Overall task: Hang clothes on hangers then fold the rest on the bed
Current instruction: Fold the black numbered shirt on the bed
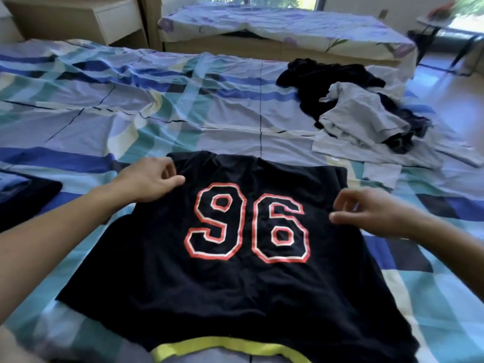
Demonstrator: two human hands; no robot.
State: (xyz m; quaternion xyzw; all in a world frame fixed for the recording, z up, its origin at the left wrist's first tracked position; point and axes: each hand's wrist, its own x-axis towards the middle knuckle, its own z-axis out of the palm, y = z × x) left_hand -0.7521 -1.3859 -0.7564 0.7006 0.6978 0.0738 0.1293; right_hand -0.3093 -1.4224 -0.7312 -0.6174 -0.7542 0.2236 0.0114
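A black shirt point(235, 297) numbered 96 is lying spread flat on the checked bed point(131, 113), closest to the viewer. The left hand point(153, 179) is pinching its left shoulder. The right hand point(366, 213), blurred, is curling at the right edge, grip unclear. A heap of clothes point(361, 111) is lying beyond, to the right.

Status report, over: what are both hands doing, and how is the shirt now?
Left hand pinches black 96 shirt at shoulder. Right hand blurred at opposite edge, grip unclear. Shirt flat on bed. Clothes pile far right, clear of it.
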